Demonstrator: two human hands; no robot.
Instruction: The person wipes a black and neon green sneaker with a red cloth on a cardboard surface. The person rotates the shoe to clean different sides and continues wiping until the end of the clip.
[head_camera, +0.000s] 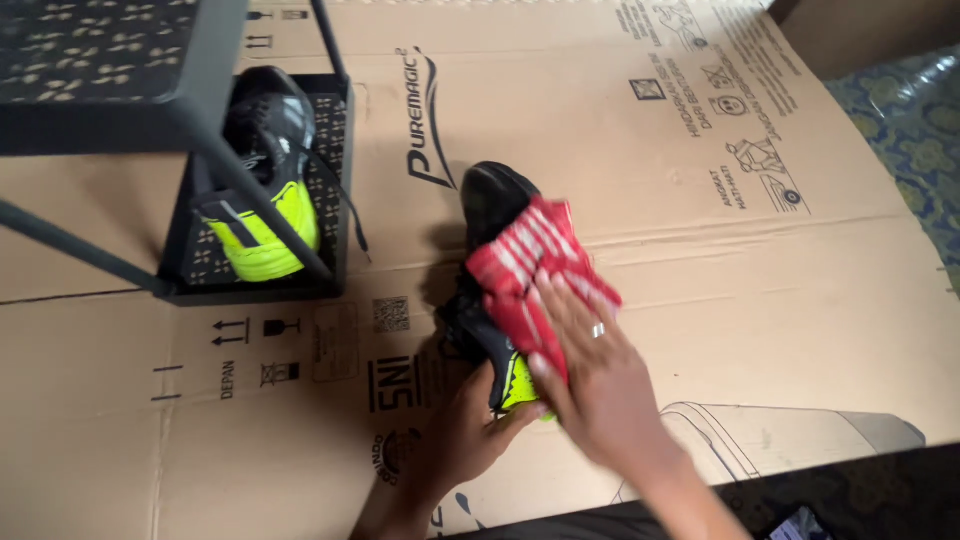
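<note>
— On the flattened cardboard sheet (700, 200), what's going on?
— Largest first: a black metal rack (180, 150) stands at the left, its low shelf keeping a black and yellow shoe (265, 180) off the floor.
— And the person?
— The left hand (470, 430) grips the heel of the matching shoe (490, 210), steadying it. The right hand (590, 370) presses a red striped cloth (535, 265) flat against its upper, fingers spread over it.

You see soft, even daylight on the cardboard sheet (700, 250), with no glare. The black shoe (490, 200) drops a small dark shadow to its left. Your right hand (590, 370) looks a bit blurry, and the corners are dim
</note>
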